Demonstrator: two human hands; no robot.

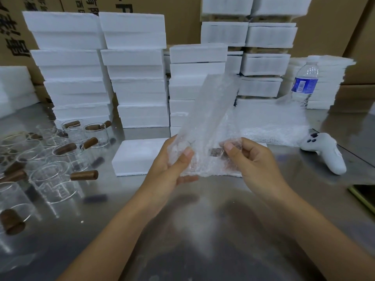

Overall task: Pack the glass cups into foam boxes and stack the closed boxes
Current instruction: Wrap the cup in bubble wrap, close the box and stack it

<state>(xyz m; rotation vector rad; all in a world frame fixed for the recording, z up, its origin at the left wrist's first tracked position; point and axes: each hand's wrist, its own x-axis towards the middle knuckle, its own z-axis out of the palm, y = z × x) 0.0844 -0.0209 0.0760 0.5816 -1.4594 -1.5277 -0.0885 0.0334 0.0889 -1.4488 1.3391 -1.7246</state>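
Pinching the bubble bag (211, 110), left hand (174, 165) and right hand (253, 159) both grip its lower sides. The cup (217, 153) inside is probably fragile and slippery, so support its bottom.

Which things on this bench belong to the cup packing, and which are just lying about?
Job: bubble-wrap bag, gripped by left hand and right hand; glass cups; foam box on the table; stacked foam boxes behind.
Lying about: water bottle; white controller; dark flat device at the right edge.
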